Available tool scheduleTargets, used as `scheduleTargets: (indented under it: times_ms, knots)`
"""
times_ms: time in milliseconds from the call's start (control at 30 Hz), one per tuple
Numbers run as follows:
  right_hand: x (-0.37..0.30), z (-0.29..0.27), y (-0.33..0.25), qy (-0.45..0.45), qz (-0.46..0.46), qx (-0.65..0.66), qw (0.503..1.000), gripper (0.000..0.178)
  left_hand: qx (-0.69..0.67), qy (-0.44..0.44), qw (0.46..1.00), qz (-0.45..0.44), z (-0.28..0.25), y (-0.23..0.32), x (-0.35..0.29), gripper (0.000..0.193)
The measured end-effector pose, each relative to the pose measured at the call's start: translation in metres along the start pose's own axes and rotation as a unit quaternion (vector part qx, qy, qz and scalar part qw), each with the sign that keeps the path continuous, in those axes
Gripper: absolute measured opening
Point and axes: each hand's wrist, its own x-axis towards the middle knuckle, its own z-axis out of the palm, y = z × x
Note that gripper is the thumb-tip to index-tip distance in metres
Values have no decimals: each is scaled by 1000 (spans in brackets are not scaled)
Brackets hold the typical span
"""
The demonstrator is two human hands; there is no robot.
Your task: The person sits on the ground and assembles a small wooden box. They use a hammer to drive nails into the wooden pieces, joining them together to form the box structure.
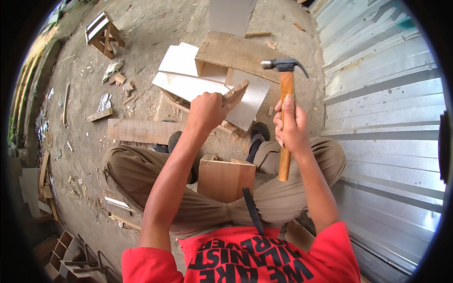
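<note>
A wall of pale corrugated metal sheeting (377,108) runs along the far side of the right hand, filling that whole edge of the view. Bare sandy ground (151,28) strewn with wood scraps lies ahead of both hands. The person sits low with knees spread, in tan trousers (137,174) and a red shirt (245,259), a plain brown wooden box (225,178) between the knees, below and behind both hands.

Just beyond the hands lies a stack of white laminated boards (188,75), topped by a brown plywood panel (236,54). A long brown plank (137,131) lies flat on the ground outward of the left hand, and a small wooden trestle stool (104,34) stands well away, far ahead of that hand.

The right hand (291,126) has a closed grip around the orange-brown wooden handle of a claw hammer (285,89), fingers wrapped at mid-handle. The handle's long axis runs nearly upright in the view, with the dark steel head raised above the fist, its striking face pointing toward the left hand.

The left hand (206,111) has a closed grip on a short brown wooden strip (235,94), which slants up and away toward the hammer side. The strip lies inward of and slightly below the hammer head, between the two hands, nearer the left hand, which touches it.
</note>
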Motion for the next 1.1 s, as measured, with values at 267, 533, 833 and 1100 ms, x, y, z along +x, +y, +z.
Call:
scheduleTargets:
  times_ms: [267,533,833,1100]
  knots:
    - [2,-8,0,-34,40,-44,998,53,-2,-11,1000,-7,-3,-3,4,44]
    - [-1,0,1,-37,-45,-66,996,46,-2,-16,1000,-12,-1,1,1,40]
    - [-1,4,7,-21,-12,33,999,45,-6,-10,1000,-26,1,-9,0,41]
    - [-2,-2,4,-69,32,-38,996,48,-3,-10,1000,-16,-6,0,2,43]
